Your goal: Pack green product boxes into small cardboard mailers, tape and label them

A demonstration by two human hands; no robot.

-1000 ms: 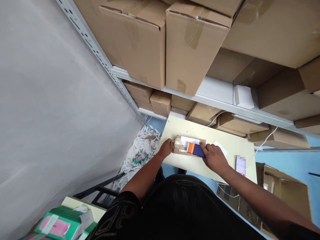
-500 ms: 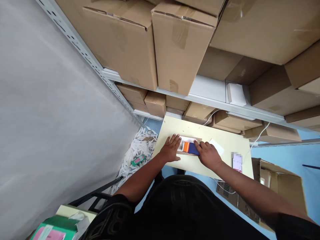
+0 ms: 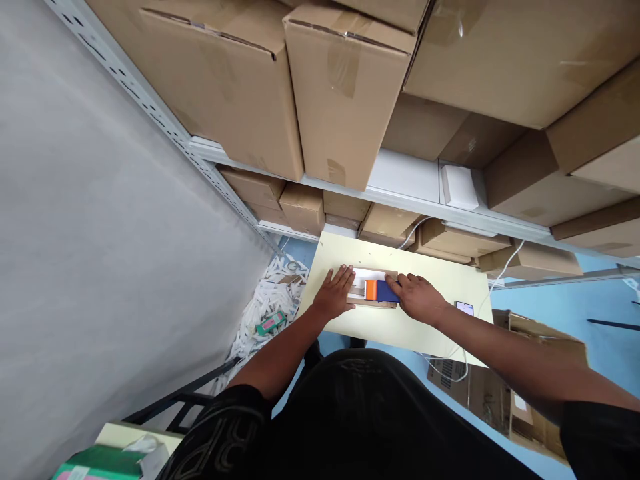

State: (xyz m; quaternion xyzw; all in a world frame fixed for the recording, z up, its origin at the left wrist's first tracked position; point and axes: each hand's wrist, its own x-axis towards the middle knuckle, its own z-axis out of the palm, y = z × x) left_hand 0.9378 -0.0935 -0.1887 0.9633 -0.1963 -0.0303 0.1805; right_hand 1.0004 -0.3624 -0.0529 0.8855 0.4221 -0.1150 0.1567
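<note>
My left hand (image 3: 336,291) lies flat with fingers stretched out, pressing the left end of a white sheet (image 3: 367,274) on a brown cardboard piece (image 3: 383,305). On that sheet rests a flat navy-blue and orange object (image 3: 383,291), with a thin grey strip reaching left from its orange end; its exact kind I cannot tell. My right hand (image 3: 417,295) is closed over the blue end, its fingers curled and partly hiding it. All of this sits on a pale cream table (image 3: 345,250).
A phone (image 3: 465,308) lies near my right forearm, and a white cable (image 3: 511,267) runs down to the table. Shelves of cardboard boxes (image 3: 345,87) rise ahead. White scraps (image 3: 260,300) heap on the floor at left; an open carton (image 3: 530,400) stands at right.
My right arm now covers more of the phone. A white sheet that showed beside my right hand is no longer visible. The camera view has shifted slightly; both hands keep about the same places.
</note>
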